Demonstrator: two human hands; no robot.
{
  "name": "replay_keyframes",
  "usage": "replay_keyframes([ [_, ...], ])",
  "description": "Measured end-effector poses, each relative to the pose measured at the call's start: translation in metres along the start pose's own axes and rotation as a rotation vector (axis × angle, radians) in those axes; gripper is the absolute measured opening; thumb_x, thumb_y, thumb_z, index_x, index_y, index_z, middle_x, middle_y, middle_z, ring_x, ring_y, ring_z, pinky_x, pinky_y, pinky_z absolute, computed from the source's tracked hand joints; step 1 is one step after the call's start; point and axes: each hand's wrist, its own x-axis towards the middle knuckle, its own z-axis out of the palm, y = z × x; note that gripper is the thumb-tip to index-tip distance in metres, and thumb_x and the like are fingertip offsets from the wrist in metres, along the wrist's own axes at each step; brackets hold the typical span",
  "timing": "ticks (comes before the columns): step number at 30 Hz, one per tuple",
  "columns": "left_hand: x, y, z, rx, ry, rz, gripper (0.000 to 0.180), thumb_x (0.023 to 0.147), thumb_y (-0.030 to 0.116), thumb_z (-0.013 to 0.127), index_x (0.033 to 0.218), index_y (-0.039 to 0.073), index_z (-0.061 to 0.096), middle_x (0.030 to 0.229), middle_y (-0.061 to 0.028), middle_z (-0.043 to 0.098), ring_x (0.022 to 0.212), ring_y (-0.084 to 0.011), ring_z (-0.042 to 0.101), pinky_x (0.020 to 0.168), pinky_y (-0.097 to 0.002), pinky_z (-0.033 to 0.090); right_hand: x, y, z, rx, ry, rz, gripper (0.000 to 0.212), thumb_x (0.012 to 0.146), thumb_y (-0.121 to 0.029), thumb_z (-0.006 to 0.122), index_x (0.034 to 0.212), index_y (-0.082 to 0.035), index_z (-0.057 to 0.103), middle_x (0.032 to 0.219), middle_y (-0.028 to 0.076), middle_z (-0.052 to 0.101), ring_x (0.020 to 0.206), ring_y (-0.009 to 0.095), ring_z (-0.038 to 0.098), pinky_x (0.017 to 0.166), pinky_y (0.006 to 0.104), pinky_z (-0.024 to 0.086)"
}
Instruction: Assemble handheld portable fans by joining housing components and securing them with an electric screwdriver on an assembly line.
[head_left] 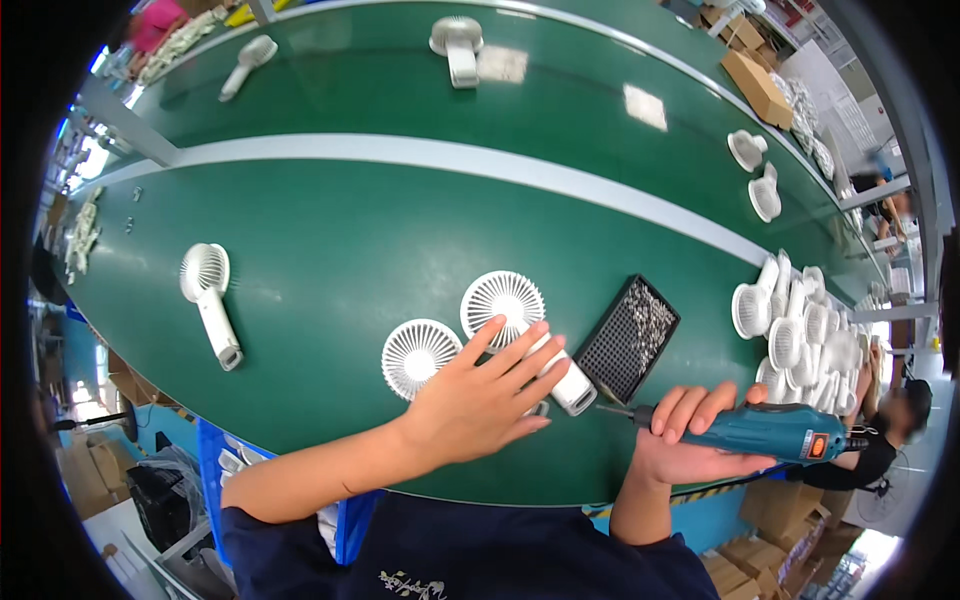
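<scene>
Two white handheld fans lie side by side on the green table, the farther fan [503, 297] with its handle angled to the lower right and the nearer fan [418, 360] partly under my hand. My left hand [480, 400] is spread over both, fingers stretched toward the farther fan's handle; whether it touches them I cannot tell. Most of the nearer fan's handle is hidden beneath it. In my right hand [690, 435] is a teal electric screwdriver [765, 432], its bit pointing left near the end of the farther fan's handle. Beyond the bit lies a black screw tray [630, 340] with many small screws.
Another handheld fan [212, 305] lies to the left. A heap of white fans [800, 330] covers the right side. Past a pale rail [450, 152], more fans lie on a green belt [350, 80]. A blue bin [212, 470] stands below the table edge. People are nearby.
</scene>
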Motion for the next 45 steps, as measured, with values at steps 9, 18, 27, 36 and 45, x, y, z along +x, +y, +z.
replay_keyframes([
  [9,0.087,-0.136,0.006,0.258,0.037,0.414,0.051,0.098,0.048,0.043,0.13,0.009,0.053,0.137,-0.0104,0.053,0.136,-0.0253,0.041,0.115,-0.0486,0.026,-0.008,0.006,-0.012,0.0,0.068,0.022,0.071,0.093,-0.072,0.034,0.121,-0.007,0.036,0.064,0.008,0.048,0.038,0.018,0.045,0.035,0.03,0.043],
  [18,0.228,-0.252,-0.015,0.23,0.589,-0.614,0.042,0.082,0.019,0.062,0.124,0.014,0.059,0.13,-0.0183,0.05,0.118,-0.0319,0.051,0.098,-0.0447,0.043,-0.009,0.01,-0.013,-0.122,0.171,-0.046,0.069,0.095,-0.069,0.031,0.123,-0.007,0.038,0.06,0.005,0.041,0.035,0.012,0.038,0.029,0.0255,0.036],
  [27,0.165,-0.242,-0.01,0.056,0.087,-0.631,0.042,0.091,0.03,0.057,0.13,0.017,0.047,0.111,-0.0189,0.057,0.103,-0.0358,0.06,0.08,-0.0487,0.052,0.005,-0.002,-0.017,-0.169,0.195,0.018,0.064,0.098,-0.064,0.031,0.12,-0.004,0.038,0.064,0.005,0.042,0.036,0.013,0.037,0.031,0.0245,0.036],
  [36,0.232,-0.284,0.029,-0.004,0.204,-0.925,0.044,0.087,0.032,0.056,0.13,0.026,0.057,0.134,-0.024,0.047,0.116,-0.036,0.053,0.091,-0.0465,0.046,-0.018,0.032,-0.025,-0.178,0.068,0.041,0.069,0.096,-0.069,0.027,0.124,-0.007,0.042,0.062,0.005,0.043,0.035,0.015,0.037,0.029,0.0266,0.036],
  [45,-0.014,-0.148,-0.049,0.03,0.245,-0.767,0.03,0.088,0.026,0.051,0.116,0.017,0.053,0.102,-0.0213,0.058,0.087,-0.0378,0.061,0.076,-0.0493,0.051,-0.018,0.017,-0.005,-0.209,0.107,0.055,0.064,0.098,-0.064,0.032,0.119,-0.004,0.039,0.063,0.006,0.043,0.035,0.014,0.038,0.03,0.0251,0.037],
])
